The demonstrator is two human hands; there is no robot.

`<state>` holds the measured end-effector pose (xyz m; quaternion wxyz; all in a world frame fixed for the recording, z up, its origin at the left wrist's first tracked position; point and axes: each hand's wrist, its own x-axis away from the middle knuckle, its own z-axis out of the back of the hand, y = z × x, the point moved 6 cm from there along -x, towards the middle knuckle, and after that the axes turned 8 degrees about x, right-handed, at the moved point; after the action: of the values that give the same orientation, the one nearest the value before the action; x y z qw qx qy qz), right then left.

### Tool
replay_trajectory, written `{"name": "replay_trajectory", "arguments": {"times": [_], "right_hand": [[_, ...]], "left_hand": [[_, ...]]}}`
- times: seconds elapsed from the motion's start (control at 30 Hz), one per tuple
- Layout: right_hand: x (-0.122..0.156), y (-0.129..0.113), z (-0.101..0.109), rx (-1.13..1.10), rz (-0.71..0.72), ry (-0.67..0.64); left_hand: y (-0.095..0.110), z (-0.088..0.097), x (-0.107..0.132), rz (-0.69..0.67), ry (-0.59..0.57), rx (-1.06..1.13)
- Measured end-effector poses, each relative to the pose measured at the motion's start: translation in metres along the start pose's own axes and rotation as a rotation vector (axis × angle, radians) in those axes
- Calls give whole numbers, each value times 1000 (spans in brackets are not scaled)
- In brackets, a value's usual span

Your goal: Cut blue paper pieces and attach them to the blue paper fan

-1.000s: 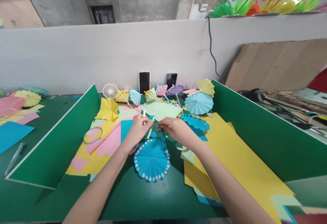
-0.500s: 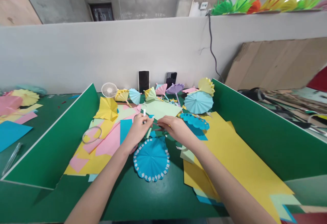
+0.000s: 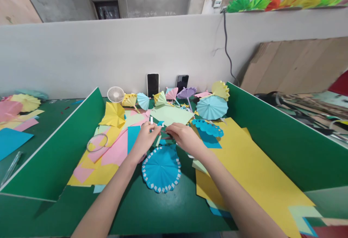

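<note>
My left hand pinches a thin white paper strip that sticks up between its fingers. My right hand is closed just to the right, fingertips meeting the left hand's over a small piece I cannot make out. Both hover above a round blue pleated paper disc with a white dashed border, lying on the green table. A pale green sheet lies just beyond the hands.
Pink and yellow sheets and a clear tape ring lie left. A large yellow sheet covers the right. Folded paper umbrellas, a small fan and two phones line the back wall. Green dividers flank both sides.
Both hands stay together over the blue disc; the white strip has shifted slightly left. The view has tipped a little.
</note>
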<state>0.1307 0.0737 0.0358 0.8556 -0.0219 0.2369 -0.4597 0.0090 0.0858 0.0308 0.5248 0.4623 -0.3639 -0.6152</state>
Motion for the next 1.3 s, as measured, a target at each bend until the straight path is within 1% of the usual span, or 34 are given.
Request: {"name": "replay_trajectory", "arguments": {"times": [0.07,0.13,0.27,0.37,0.47,0.63,0.73,0.8,0.9,1.13,1.3], "right_hand": [[0,0,-1,11,3,-4],[0,0,-1,11,-10,-9],[3,5,2,-66,-71,-4],[5,4,4,-84,-80,-10],[5,-1,4,20,-58,-22],[0,-11,2,316,36,-67],[-2,-15,3,370,90,-101],[-3,-15,3,347,111,-116],[-4,-12,3,244,100,-113],[-3,-1,0,-30,-2,-52],[-1,4,-1,-248,-111,-59]], "left_hand": [[1,-3,0,-5,-51,1],[1,-4,1,-2,-78,-8],[0,-4,2,28,-84,-32],[1,-3,3,37,-79,-39],[1,-3,4,35,-87,-41],[-1,-3,3,23,-82,-46],[-3,-4,1,20,-89,-40],[-5,-5,0,17,-95,-32],[-6,-4,0,23,-88,-14],[-3,-5,3,23,-95,-3],[0,-6,3,15,-113,1]]}}
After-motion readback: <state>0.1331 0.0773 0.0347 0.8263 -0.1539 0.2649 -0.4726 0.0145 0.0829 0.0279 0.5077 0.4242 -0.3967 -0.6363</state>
